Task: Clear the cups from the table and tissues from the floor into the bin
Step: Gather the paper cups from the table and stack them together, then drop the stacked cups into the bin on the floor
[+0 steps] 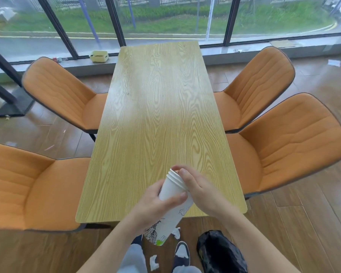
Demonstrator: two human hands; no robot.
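Observation:
A stack of white paper cups (172, 205) with black drawings lies tilted over the near edge of the wooden table (156, 115). My left hand (156, 205) grips the stack around its middle. My right hand (197, 188) holds its upper end, fingers over the rims. White crumpled tissues (176, 232) lie on the floor by my feet, another tissue (153, 262) lower down. The bin with a black bag (219, 251) stands on the floor at the right of my shoe.
Orange chairs flank the table, two on the left (63, 95) and two on the right (295, 144). A yellow box (98, 56) sits on the window sill. Paper scraps (334, 63) lie on the floor far right. A black stand base (14, 105) is at left.

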